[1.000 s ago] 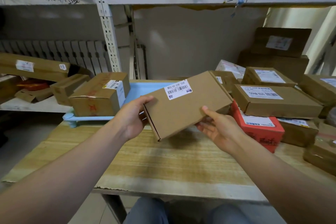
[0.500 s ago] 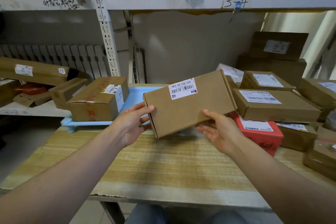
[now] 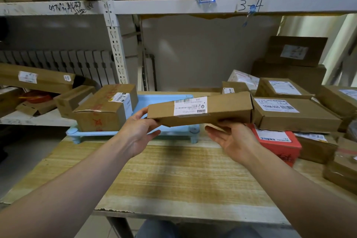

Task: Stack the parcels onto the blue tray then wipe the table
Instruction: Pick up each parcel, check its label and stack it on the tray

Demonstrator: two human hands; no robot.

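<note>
Flat cardboard parcel is held above the counter, in front of the blue tray, its long axis running left to right and nearly level, the right end slightly higher. Its left end is gripped by the left hand, thumb on the upper face and fingers beneath; its right end is supported from below by the right hand, whose palm is turned up, with the fingertips hidden under the parcel, so the closure of that grip cannot be told. The white label is wrapped over the near edge, its print upside down to the viewer.

Compared with the frame half a second ago, the parcel has been tipped flatter: its broad face was then turned toward the camera, and now mostly the narrow near side is seen.

One brown box with red markings stands on the tray's left part. On the counter's right side a stack of labelled brown boxes lies over a red box, just beside the held parcel's right end. The tray's far rim is partly hidden by the parcel, and the rightmost boxes are cut off and blurred.
</note>
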